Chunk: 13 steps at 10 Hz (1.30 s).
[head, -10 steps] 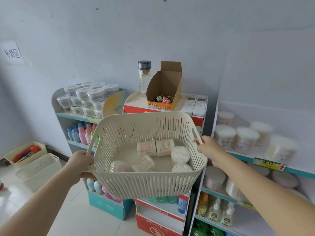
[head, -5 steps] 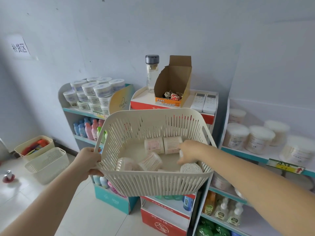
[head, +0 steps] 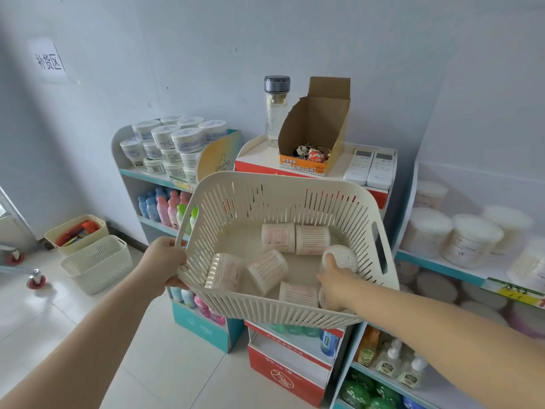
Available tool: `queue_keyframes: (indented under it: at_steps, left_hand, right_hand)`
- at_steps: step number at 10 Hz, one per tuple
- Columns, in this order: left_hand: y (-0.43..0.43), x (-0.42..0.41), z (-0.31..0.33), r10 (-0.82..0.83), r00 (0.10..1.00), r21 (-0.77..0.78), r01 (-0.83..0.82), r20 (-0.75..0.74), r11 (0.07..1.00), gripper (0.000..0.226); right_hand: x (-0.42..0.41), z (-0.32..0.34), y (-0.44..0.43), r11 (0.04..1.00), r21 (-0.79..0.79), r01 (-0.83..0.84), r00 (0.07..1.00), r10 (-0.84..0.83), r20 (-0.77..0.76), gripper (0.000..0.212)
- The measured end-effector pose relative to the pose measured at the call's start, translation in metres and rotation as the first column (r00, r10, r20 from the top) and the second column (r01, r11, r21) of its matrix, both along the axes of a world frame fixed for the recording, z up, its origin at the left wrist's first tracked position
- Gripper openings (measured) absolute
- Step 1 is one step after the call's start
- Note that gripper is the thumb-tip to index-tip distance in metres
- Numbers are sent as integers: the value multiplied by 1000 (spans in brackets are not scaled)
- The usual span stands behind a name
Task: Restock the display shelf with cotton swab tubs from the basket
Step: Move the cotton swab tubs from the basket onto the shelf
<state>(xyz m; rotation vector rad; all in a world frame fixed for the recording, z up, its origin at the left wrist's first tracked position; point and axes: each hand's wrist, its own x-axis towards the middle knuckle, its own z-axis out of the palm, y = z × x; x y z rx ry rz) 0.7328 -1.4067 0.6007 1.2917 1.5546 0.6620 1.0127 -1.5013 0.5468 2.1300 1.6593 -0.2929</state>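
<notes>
Loosely inside basket (head: 283, 180), cotton swab tubs (head: 278, 237).

We count six cotton swab tubs (head: 278, 237) in the one basket (head: 265, 184) held up, and two more floor baskets (head: 97, 264) below. The stand (head: 259, 154) carries two remote controls (head: 359, 166), one water bottle (head: 276, 113) and one cardboard box (head: 315, 128). The stocked tubs (head: 469, 240) on the shelf (head: 436, 265) are too blurred for us to count.

"补货区" on wall sign (head: 49, 62); "Giving" on shelf end panel (head: 221, 162)
</notes>
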Motion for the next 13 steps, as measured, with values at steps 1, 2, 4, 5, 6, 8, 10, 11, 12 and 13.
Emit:
queue_keyframes:
  at_steps: [1, 2, 4, 5, 6, 8, 10, 11, 12, 13]
  left_hand:
    - [1, 3, 3, 12, 1000, 29, -11, -20, 1000, 30]
    - [2, 5, 3, 29, 999, 56, -27, -38, 998, 27]
    - [0, 10, -5, 91, 988, 127, -75, -123, 989, 18]
    - [2, 12, -6, 107, 986, 131, -90, -124, 987, 16]
    - [2, 12, -8, 116, 985, 130, -99, -131, 987, 19]
    - [5, 14, -9, 138, 978, 164, -112, -157, 980, 17]
    - [20, 18, -11, 149, 962, 180, -109, -227, 978, 21]
    - [29, 17, -11, 134, 960, 208, -82, -248, 975, 25]
    - [29, 21, -3, 135, 949, 253, -61, -287, 966, 25]
    - [27, 26, 3, 144, 930, 312, -33, -339, 950, 31]
  right_hand:
    - [2, 2, -2, 999, 33, 18, 998, -16, -57, 49]
    - [6, 7, 2, 999, 26, 31, 995, -29, -92, 64]
    - [17, 32, 7, 995, 90, 46, 965, -21, -260, 85]
    - [25, 49, 5, 985, 152, 86, 924, -22, -381, 77]
    - [32, 59, 2, 966, 208, 151, 867, -29, -497, 72]
    - [34, 74, 0, 884, 387, 260, 775, 48, -630, 72]
    - [48, 95, -4, 698, 583, 415, 698, 167, -696, 72]
    - [46, 97, -6, 652, 635, 413, 722, 191, -665, 72]
    - [42, 96, -7, 642, 662, 386, 745, 206, -634, 74]
    - [47, 100, -11, 594, 703, 390, 759, 224, -611, 74]
